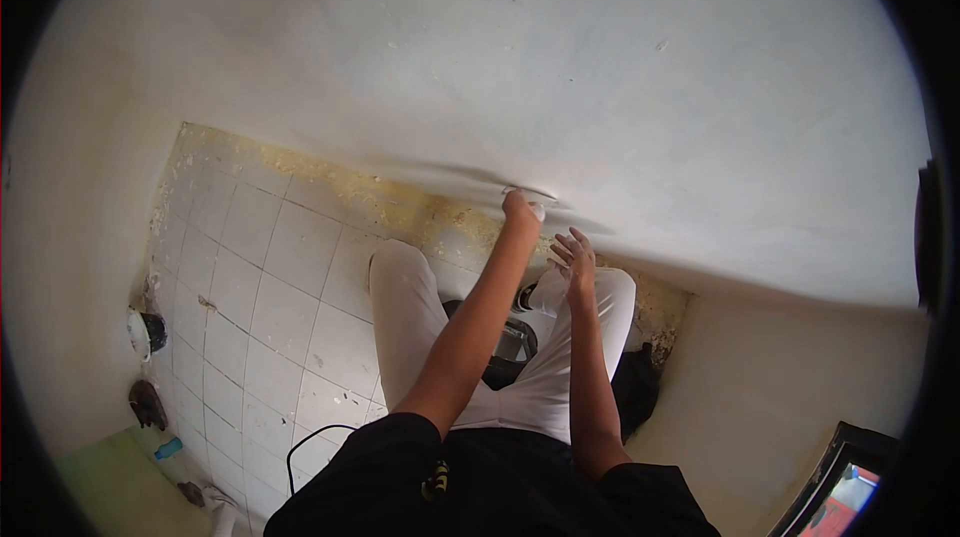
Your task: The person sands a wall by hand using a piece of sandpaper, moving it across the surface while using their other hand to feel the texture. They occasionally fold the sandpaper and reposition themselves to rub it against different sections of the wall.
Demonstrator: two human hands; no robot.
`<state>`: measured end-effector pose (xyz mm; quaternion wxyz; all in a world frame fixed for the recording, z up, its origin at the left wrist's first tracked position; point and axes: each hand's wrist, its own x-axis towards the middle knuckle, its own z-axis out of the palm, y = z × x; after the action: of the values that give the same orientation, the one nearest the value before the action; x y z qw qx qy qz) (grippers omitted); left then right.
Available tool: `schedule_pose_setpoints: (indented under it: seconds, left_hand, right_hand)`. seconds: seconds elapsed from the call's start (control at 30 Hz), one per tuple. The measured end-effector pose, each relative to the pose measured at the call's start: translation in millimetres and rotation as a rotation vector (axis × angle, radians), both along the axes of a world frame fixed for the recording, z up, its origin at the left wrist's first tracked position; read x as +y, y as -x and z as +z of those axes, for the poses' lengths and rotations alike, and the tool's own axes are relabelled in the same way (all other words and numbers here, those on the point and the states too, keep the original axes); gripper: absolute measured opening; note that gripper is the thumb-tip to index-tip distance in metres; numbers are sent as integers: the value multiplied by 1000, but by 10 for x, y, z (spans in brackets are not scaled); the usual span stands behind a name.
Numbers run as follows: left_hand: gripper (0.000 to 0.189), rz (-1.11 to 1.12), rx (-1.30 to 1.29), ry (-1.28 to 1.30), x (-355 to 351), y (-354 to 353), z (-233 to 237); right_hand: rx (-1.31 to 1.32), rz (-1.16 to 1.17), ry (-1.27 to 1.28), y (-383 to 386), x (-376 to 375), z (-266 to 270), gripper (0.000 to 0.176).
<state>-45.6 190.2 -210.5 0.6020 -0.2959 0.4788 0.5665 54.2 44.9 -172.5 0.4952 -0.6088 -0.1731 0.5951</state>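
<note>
Black shirt (500, 482) fills the frame at 6 o'clock, closest to the lens, with a small yellow-and-black clip (436, 480) on its front. Both bare forearms run up from it toward 12 o'clock, over white trousers (545, 377). Left hand (519, 211), just above frame centre, is against the wall (560, 67), fingers curled together and closed on a small pale piece (537, 209) that shows at its 3 o'clock side; cannot tell what the piece is. It touches the wall where a dark crease (450, 175) runs off toward 9 o'clock. Right hand (573, 259) sits at 4 o'clock of the left hand, close beside it but apart, fingers spread and loose, holding nothing, just short of the wall. The wall is white and marked, covering the upper half of the view; a rough yellowish strip (350, 192) follows its foot. White tiled floor (265, 307) lies at 8 o'clock of the hands, grout dirty. Between the trouser legs, a metal-edged object (515, 340), partly hidden. Dark bag or cloth (637, 387) at 4 o'clock, against the far leg. Thin black cable (308, 439) loops on the tiles at 7 o'clock. Along the 9 o'clock edge: a round white-and-black fitting (145, 333), a brown lump (148, 403) below it, then a small blue item (168, 449). Framed panel with red and blue (845, 487) at 5 o'clock, cut by the frame edge.
</note>
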Motion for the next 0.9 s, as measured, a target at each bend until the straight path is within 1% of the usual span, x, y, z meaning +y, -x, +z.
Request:
schedule_pose_setpoints:
  seconds: [0.03, 0.1, 0.13, 0.17, 0.2, 0.23, 0.27, 0.3, 0.37, 0.43, 0.47, 0.5, 0.57, 0.6, 0.63, 0.67, 0.7, 0.77, 0.8, 0.83, 0.9]
  left_hand:
    - [29, -4, 0, -2, -2, 62, -11]
    - [28, -56, -130, -30, 4, 187, -27]
    - [27, 15, -165, -166, -14, 171, -127]
    - [27, 8, -165, -168, -30, 73, -218]
    - [26, -78, -82, -134, -139, 35, 176]
    - [26, -162, 3, -97, -225, 13, 404]
    - [26, -53, -104, -182, -251, -9, 409]
    - [26, -52, -100, -180, -242, -32, 342]
    - [27, -8, -11, -149, -176, -41, 228]
    - [28, -20, -43, -147, -91, 19, -116]
    - [29, -38, -71, -146, -70, 54, -206]
    - [29, -38, -69, -150, -80, 94, -178]
    - [31, -37, -160, -190, -95, 165, -125]
    - [31, -34, -157, -195, -116, 141, 52]
    - [31, -61, -90, -185, -180, 83, 343]
    - [31, -90, -21, -168, -252, 56, 524]
    - [31, -89, -17, -158, -286, 49, 543]
    - [25, -33, -110, -213, -288, 22, 617]
    - [26, 11, -75, -245, -293, 3, 630]
    - [26, 3, -80, -246, -250, -19, 480]
    - [28, -95, -31, -127, -160, 27, 114]
  right_hand:
    - [0, -4, -2, 10, 7, 26, 57]
    - [-24, 42, -22, 34, 13, 94, 60]
    - [-25, 35, -26, 31, 25, 118, 60]
    - [-22, 24, -22, 30, 32, 140, 60]
    - [-17, 13, -13, 38, 10, 140, 60]
    - [-12, 7, -5, 42, -34, 128, 60]
    - [-7, 10, -36, 36, -63, 122, 60]
    - [-4, 17, -70, 30, -71, 106, 60]
    - [8, 2, -39, 40, -29, 81, 58]
    - [17, -14, -8, 25, -10, 77, 56]
    - [1, 3, -11, 18, -5, 84, 57]
    - [-12, 18, -14, 22, -9, 93, 59]
    - [-1, 16, -27, 23, -25, 113, 59]
    - [4, 17, -37, 13, -7, 121, 59]
    - [7, 20, -39, 2, 0, 114, 59]
    - [31, 20, -68, 0, -38, 96, 59]
    - [54, 19, -93, 1, -80, 78, 59]
    - [58, 14, -54, 30, -85, 47, 59]
    - [58, 7, -24, 47, -63, 60, 59]
    - [54, -1, -25, 63, -49, 86, 59]
    - [26, 24, -19, 85, -39, 131, 57]
